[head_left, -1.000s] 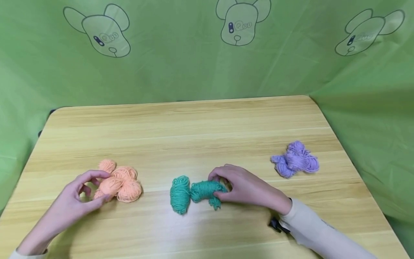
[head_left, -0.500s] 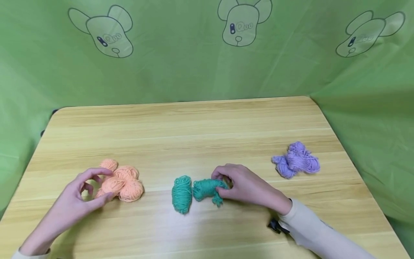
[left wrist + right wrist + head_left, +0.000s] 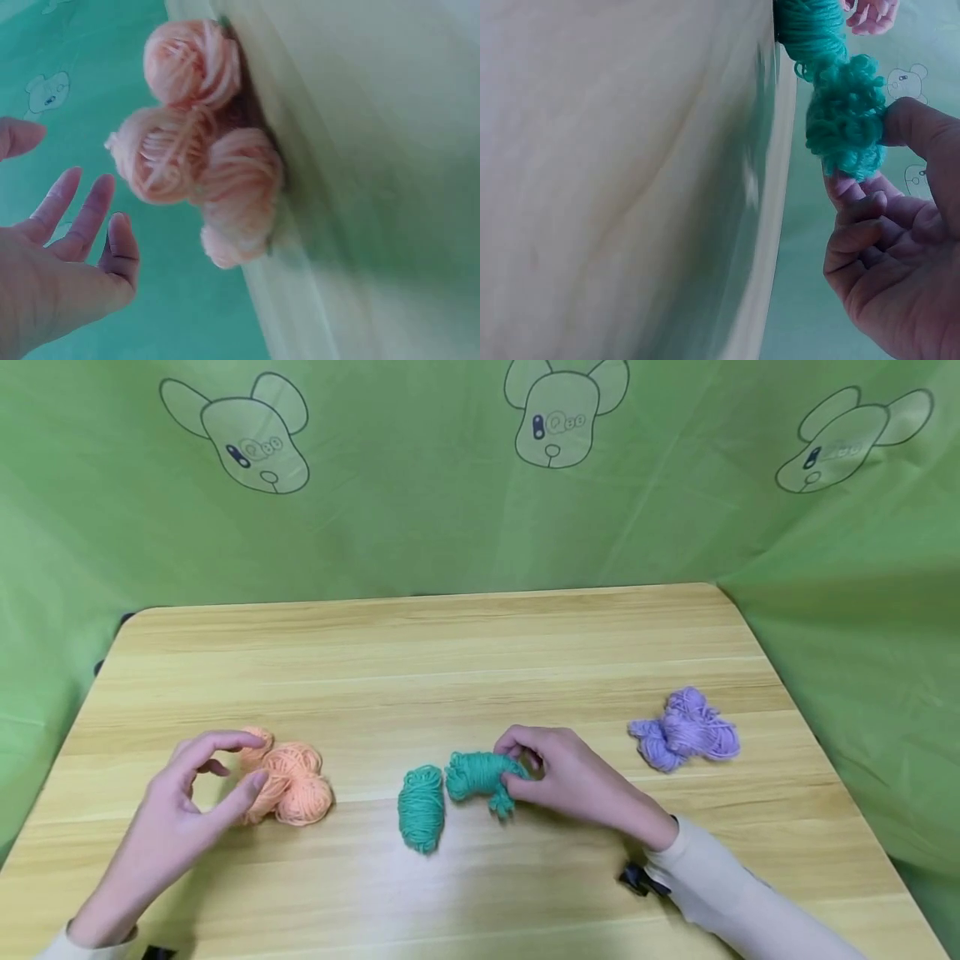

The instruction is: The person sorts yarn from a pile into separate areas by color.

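My right hand point(image 3: 566, 772) pinches one end of a green yarn skein point(image 3: 476, 774) between thumb and fingers; the right wrist view shows its looped end point(image 3: 847, 124) at the fingertips. A second green yarn skein point(image 3: 422, 810) lies on the table just left of it. My left hand point(image 3: 180, 814) hovers by a cluster of peach yarn balls point(image 3: 303, 797), thumb and fingers spread. In the left wrist view a gap shows between that hand point(image 3: 71, 262) and the peach yarn balls point(image 3: 169, 154). The head view has part of the cluster hidden behind the left hand.
A heap of purple yarn point(image 3: 690, 731) sits on the right side of the wooden table point(image 3: 450, 677). Green cloth point(image 3: 420, 527) with printed animal heads hangs behind the table and along its sides.
My right hand has shifted the pinched green skein slightly away from me, apart from the other one. My left hand has drawn up off the peach yarn and its fingers have spread.
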`<state>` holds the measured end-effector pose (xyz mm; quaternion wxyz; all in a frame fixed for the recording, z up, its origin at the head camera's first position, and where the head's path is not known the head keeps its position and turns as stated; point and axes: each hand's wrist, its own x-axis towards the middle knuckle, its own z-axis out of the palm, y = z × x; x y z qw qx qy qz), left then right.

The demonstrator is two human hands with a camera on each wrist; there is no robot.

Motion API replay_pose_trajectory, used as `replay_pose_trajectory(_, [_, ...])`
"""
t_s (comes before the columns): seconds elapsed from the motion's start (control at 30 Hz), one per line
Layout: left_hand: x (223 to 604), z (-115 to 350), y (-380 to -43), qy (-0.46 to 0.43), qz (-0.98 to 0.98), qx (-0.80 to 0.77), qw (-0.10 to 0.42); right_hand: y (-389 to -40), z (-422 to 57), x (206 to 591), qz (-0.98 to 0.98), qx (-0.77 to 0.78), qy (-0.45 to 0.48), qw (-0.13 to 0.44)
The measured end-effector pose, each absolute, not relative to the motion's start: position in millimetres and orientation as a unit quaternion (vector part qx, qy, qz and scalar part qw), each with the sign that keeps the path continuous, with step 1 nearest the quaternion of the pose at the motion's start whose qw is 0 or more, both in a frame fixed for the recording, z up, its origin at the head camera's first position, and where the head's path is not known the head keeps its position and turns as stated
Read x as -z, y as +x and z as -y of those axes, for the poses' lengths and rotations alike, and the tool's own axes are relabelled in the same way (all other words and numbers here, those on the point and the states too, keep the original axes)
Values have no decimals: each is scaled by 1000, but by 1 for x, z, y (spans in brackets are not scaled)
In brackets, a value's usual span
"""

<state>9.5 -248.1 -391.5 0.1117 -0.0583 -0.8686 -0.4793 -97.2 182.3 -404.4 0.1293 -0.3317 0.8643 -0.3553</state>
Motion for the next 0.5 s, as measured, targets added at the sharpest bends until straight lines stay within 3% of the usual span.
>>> replay_pose_trajectory(0.2, [382,236,8,-46,864,486,121,-102,-182,400,-866,374,-308,118])
replay_pose_trajectory(0.5, [379,208,9,-84,824,556,68,-115,-178,399,-868,399,-275,107])
